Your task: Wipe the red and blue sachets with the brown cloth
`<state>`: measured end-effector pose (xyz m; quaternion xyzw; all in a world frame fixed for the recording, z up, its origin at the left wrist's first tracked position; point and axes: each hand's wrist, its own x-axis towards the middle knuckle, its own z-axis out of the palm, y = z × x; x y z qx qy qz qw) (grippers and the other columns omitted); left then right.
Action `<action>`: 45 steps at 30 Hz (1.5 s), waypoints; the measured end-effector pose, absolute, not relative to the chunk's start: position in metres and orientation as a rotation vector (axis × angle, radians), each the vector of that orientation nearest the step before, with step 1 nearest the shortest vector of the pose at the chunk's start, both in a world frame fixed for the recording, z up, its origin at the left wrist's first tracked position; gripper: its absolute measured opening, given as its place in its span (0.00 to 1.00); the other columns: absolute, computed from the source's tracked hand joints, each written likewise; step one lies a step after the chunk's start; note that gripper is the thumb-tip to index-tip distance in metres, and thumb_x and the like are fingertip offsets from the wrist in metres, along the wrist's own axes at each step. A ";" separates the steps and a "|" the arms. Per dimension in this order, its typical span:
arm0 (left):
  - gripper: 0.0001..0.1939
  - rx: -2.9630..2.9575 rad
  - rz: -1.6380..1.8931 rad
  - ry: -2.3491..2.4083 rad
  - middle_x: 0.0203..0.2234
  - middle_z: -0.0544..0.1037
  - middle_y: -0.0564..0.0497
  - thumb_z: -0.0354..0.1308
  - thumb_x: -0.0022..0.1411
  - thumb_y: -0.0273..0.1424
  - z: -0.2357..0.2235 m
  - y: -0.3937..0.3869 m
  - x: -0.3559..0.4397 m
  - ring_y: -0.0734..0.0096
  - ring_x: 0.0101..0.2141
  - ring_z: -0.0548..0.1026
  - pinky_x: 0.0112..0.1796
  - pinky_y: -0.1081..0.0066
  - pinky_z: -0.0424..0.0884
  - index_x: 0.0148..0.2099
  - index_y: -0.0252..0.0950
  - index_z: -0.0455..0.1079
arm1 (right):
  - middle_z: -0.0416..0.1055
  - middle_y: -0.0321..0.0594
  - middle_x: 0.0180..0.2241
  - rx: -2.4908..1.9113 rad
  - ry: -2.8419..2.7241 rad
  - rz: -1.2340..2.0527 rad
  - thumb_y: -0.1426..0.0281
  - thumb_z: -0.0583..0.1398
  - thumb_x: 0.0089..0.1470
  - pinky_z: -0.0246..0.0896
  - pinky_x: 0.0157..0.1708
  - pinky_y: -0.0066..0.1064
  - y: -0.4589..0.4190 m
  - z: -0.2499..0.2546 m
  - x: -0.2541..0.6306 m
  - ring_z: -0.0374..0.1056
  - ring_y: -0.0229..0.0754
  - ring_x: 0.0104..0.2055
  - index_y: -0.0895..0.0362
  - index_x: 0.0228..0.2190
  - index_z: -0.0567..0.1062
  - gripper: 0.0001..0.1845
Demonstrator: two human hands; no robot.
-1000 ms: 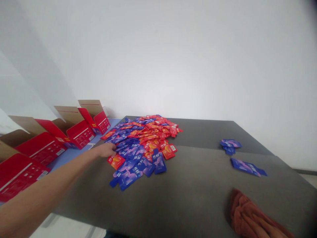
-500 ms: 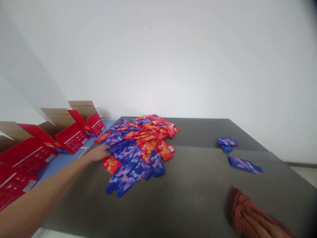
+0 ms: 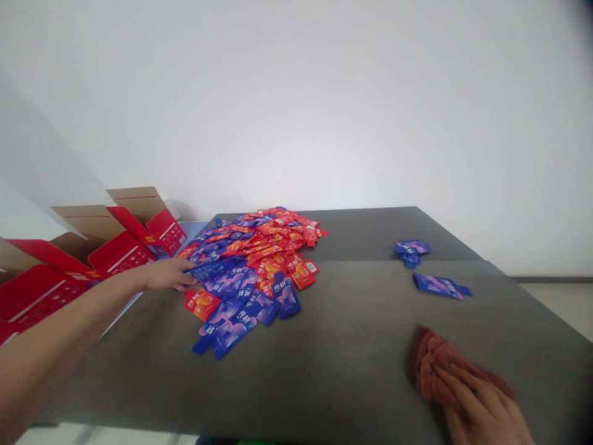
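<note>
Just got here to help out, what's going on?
A person's left hand touches the edge of a big pile of red and blue sachets on a grey table, while the right hand lies on a brown towel. Open red boxes stand beyond the table's left edge; more blue sachets lie apart to the right.

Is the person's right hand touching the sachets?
No, the right hand rests on a rust-brown towel, apart from the pile of sachets.

A white wall (image 3: 296, 105) rises behind a dark grey table (image 3: 370, 235), the floor (image 3: 560, 303) apparently pale.
</note>
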<state>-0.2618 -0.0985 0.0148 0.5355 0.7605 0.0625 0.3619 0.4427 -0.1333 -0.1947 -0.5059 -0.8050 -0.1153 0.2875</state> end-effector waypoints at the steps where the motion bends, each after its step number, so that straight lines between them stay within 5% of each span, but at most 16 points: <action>1: 0.23 1.366 0.180 1.916 0.40 0.84 0.48 0.67 0.50 0.41 0.022 -0.100 -0.248 0.53 0.44 0.78 0.41 0.68 0.77 0.45 0.32 0.77 | 0.77 0.47 0.49 -1.377 -2.126 -0.316 0.62 0.55 0.61 0.61 0.56 0.53 -0.136 -0.188 0.438 0.70 0.58 0.52 0.54 0.46 0.80 0.19; 8: 0.18 1.417 0.147 1.498 0.38 0.84 0.48 0.70 0.53 0.45 0.036 -0.094 -0.095 0.54 0.43 0.81 0.40 0.68 0.79 0.40 0.37 0.79 | 0.76 0.47 0.50 -1.490 -2.034 -0.313 0.64 0.56 0.62 0.62 0.56 0.50 -0.144 -0.168 0.412 0.66 0.56 0.53 0.55 0.49 0.78 0.18; 18: 0.19 1.401 0.031 1.104 0.32 0.82 0.48 0.68 0.54 0.41 -0.067 -0.063 0.074 0.60 0.34 0.83 0.30 0.69 0.79 0.43 0.35 0.75 | 0.75 0.42 0.52 -1.596 -1.856 -0.040 0.73 0.59 0.60 0.62 0.59 0.46 -0.144 -0.145 0.389 0.63 0.52 0.56 0.52 0.51 0.79 0.19; 22: 0.20 1.383 0.115 1.155 0.31 0.82 0.47 0.67 0.55 0.42 -0.082 -0.062 0.089 0.61 0.29 0.83 0.27 0.70 0.78 0.45 0.33 0.73 | 0.72 0.45 0.56 -1.474 -1.884 0.108 0.75 0.57 0.60 0.61 0.60 0.46 -0.147 -0.122 0.346 0.61 0.52 0.58 0.52 0.56 0.76 0.24; 29: 0.19 1.256 0.349 1.153 0.44 0.83 0.48 0.67 0.57 0.38 -0.083 -0.091 0.065 0.62 0.41 0.81 0.33 0.71 0.77 0.50 0.37 0.76 | 0.70 0.44 0.56 -1.450 -2.288 0.252 0.71 0.61 0.60 0.61 0.55 0.46 -0.131 -0.107 0.276 0.59 0.53 0.57 0.48 0.54 0.76 0.21; 39: 0.15 1.184 0.705 1.262 0.35 0.81 0.50 0.65 0.57 0.36 -0.106 -0.124 0.048 0.64 0.35 0.79 0.35 0.66 0.75 0.46 0.37 0.73 | 0.72 0.47 0.54 -1.689 -2.167 0.094 0.73 0.57 0.63 0.57 0.55 0.47 -0.087 -0.090 0.321 0.59 0.55 0.55 0.50 0.53 0.79 0.19; 45: 0.13 1.359 0.772 1.345 0.34 0.81 0.51 0.62 0.60 0.41 -0.109 -0.134 0.054 0.65 0.31 0.78 0.35 0.65 0.74 0.43 0.39 0.74 | 0.72 0.43 0.54 -1.358 -2.336 0.197 0.69 0.61 0.62 0.59 0.54 0.45 -0.135 -0.091 0.279 0.60 0.53 0.55 0.47 0.55 0.76 0.20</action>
